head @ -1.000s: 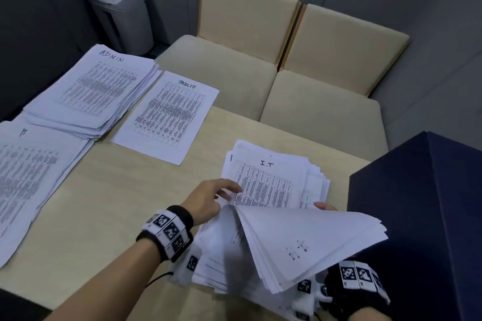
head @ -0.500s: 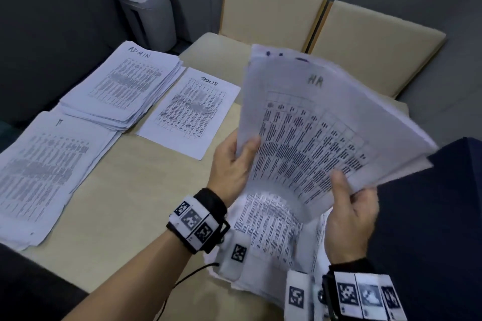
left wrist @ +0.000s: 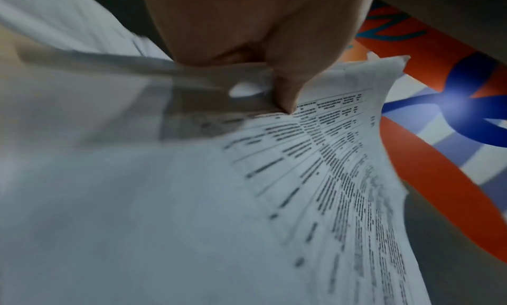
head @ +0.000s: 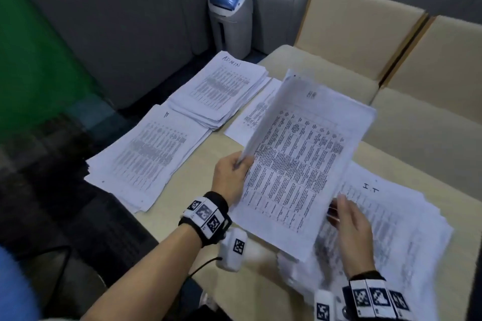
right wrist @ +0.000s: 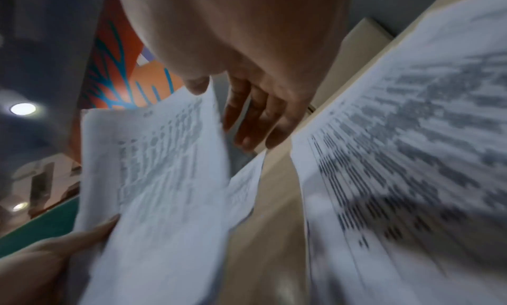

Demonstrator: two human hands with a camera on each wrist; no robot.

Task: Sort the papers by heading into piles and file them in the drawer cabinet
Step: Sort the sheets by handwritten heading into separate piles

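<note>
The left hand (head: 230,177) is raised, with thumb and fingers closed on a sheet edge. The right hand (head: 350,227) is held lower, its fingers (right wrist: 247,114) straight and loosely spread.

ADMIN pile (head: 229,91) far left on surface (head: 182,206), IT pile (head: 148,156) before it, unsorted stack (head: 407,237) right, chairs (head: 391,65) behind.

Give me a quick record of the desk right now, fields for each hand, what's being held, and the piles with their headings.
left hand: grips the HR bundle at its left edge
right hand: open, fingers straight, at the bundle's right edge
under the bundle: I.T stack
far left piles: ADMIN pile, IT pile
single sheet: partly hidden, heading not visible
surface: table
</note>
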